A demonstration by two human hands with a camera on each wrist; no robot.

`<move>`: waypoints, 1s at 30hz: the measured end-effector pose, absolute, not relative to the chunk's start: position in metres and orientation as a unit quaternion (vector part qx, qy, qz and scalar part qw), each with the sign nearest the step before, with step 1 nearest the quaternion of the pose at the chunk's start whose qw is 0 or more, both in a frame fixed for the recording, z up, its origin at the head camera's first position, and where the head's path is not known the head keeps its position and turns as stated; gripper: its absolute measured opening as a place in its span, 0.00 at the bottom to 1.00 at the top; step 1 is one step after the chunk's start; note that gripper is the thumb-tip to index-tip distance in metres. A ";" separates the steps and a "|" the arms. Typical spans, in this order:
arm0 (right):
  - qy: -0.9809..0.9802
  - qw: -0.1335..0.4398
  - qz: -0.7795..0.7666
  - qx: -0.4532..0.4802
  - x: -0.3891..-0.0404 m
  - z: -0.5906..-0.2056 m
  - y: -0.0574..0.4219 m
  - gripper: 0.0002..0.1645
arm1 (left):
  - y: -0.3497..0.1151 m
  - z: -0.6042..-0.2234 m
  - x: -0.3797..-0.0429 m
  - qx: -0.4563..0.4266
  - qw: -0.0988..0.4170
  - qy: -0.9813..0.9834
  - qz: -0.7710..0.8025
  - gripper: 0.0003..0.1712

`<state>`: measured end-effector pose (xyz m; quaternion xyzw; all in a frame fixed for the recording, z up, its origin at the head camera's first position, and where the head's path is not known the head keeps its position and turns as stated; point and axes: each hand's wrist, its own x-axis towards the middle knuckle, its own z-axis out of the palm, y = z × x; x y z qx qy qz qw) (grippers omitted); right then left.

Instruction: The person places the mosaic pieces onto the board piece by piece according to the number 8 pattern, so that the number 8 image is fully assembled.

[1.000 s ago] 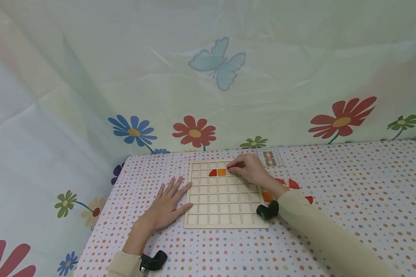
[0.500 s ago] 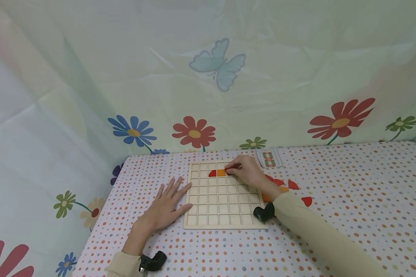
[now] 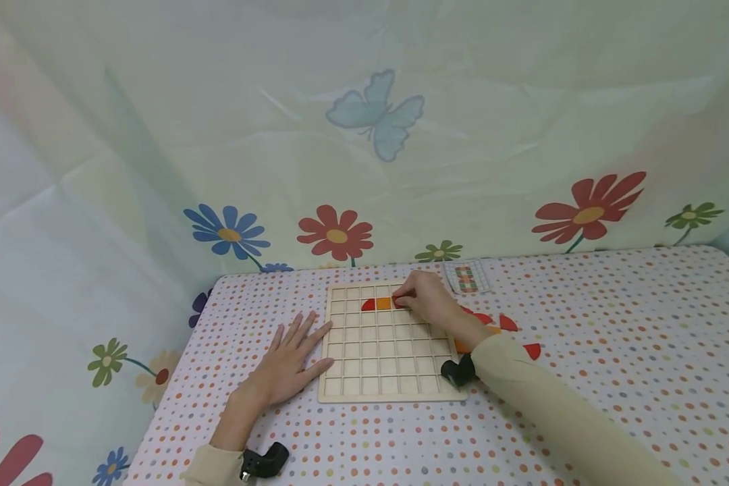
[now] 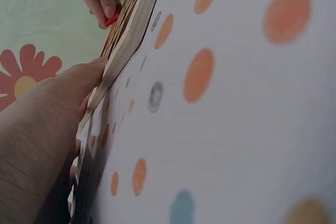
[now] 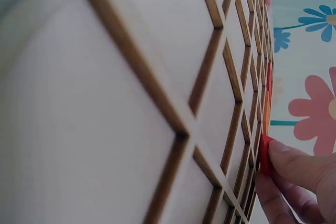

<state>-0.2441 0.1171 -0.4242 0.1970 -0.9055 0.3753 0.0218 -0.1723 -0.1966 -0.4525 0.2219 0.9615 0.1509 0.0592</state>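
Note:
My right hand (image 3: 433, 302) pinches a red piece (image 5: 264, 155) between thumb and fingers. It holds the piece at a cell in an upper row of the wooden grid board (image 3: 370, 349). Just left of that cell, an orange square (image 3: 383, 304) and a red quarter-circle piece (image 3: 368, 305) sit side by side in the grid. My left hand (image 3: 284, 370) lies on the table with its fingers spread straight. Its thumb and index fingertip touch the board's left edge; in the left wrist view the thumb (image 4: 86, 77) presses against the wooden side.
Loose red pieces (image 3: 508, 323) and orange pieces (image 3: 462, 346) lie right of the board, partly hidden by my right forearm. A printed pattern card (image 3: 466, 277) lies behind the board's right corner. A flowered curtain (image 3: 486, 135) hangs behind the dotted table.
My right hand has brought the red piece slightly left and down, up to the orange square. The left hand stays at the board's edge.

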 end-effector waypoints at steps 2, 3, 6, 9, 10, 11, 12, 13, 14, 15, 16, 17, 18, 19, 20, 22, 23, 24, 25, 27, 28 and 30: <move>-0.906 0.023 0.374 0.197 -0.243 -0.425 0.117 0.07 | -0.196 -0.453 -0.172 0.223 0.061 0.961 0.151 0.42; -0.906 0.023 0.375 0.195 -0.243 -0.425 0.116 0.06 | -0.196 -0.453 -0.172 0.223 0.061 0.961 0.153 0.42; -0.907 0.020 0.376 0.190 -0.242 -0.427 0.116 0.06 | -0.195 -0.454 -0.172 0.224 0.064 0.960 0.157 0.42; -0.908 0.018 0.376 0.184 -0.240 -0.427 0.117 0.06 | -0.195 -0.455 -0.172 0.224 0.067 0.960 0.157 0.42; -0.908 0.017 0.376 0.183 -0.240 -0.427 0.117 0.06 | -0.196 -0.455 -0.172 0.223 0.069 0.960 0.154 0.43; -0.908 0.017 0.376 0.183 -0.239 -0.426 0.117 0.06 | -0.196 -0.456 -0.172 0.223 0.070 0.960 0.152 0.43; -0.908 0.016 0.378 0.182 -0.239 -0.426 0.116 0.06 | -0.196 -0.455 -0.172 0.222 0.072 0.961 0.151 0.43; -0.907 0.014 0.379 0.182 -0.239 -0.426 0.116 0.07 | -0.196 -0.455 -0.172 0.222 0.072 0.960 0.152 0.43; -0.907 0.012 0.380 0.182 -0.238 -0.425 0.115 0.07 | -0.197 -0.455 -0.172 0.220 0.074 0.961 0.151 0.43; -0.907 0.011 0.380 0.182 -0.238 -0.425 0.115 0.07 | -0.197 -0.455 -0.172 0.220 0.074 0.961 0.152 0.43; -0.907 0.009 0.380 0.181 -0.238 -0.425 0.113 0.07 | -0.198 -0.455 -0.171 0.219 0.074 0.961 0.154 0.43; -0.907 0.007 0.380 0.180 -0.238 -0.425 0.112 0.08 | -0.198 -0.455 -0.171 0.219 0.074 0.960 0.155 0.43; -0.908 0.005 0.380 0.178 -0.238 -0.426 0.111 0.08 | -0.199 -0.455 -0.170 0.219 0.074 0.960 0.157 0.43; -0.908 0.003 0.380 0.174 -0.237 -0.425 0.111 0.08 | -0.199 -0.455 -0.170 0.219 0.075 0.960 0.157 0.43; -0.909 0.002 0.380 0.173 -0.236 -0.425 0.111 0.08 | -0.199 -0.454 -0.169 0.219 0.077 0.960 0.156 0.44; -0.907 0.001 0.384 0.171 -0.233 -0.424 0.113 0.09 | -0.199 -0.454 -0.169 0.219 0.079 0.960 0.154 0.44; -0.906 0.001 0.388 0.169 -0.231 -0.422 0.114 0.09 | -0.199 -0.454 -0.169 0.219 0.079 0.960 0.154 0.44; -0.903 0.003 0.394 0.168 -0.228 -0.420 0.117 0.10 | -0.198 -0.454 -0.169 0.219 0.080 0.960 0.154 0.43; -0.901 0.004 0.400 0.167 -0.226 -0.418 0.119 0.11 | -0.198 -0.454 -0.169 0.220 0.080 0.960 0.154 0.43; -0.896 0.012 0.409 0.172 -0.219 -0.412 0.126 0.12 | -0.197 -0.453 -0.169 0.221 0.077 0.960 0.155 0.43; -0.896 0.014 0.411 0.171 -0.215 -0.409 0.130 0.12 | -0.197 -0.453 -0.169 0.222 0.075 0.960 0.156 0.43; -0.894 0.021 0.409 0.180 -0.205 -0.402 0.140 0.11 | -0.197 -0.452 -0.169 0.223 0.074 0.959 0.156 0.43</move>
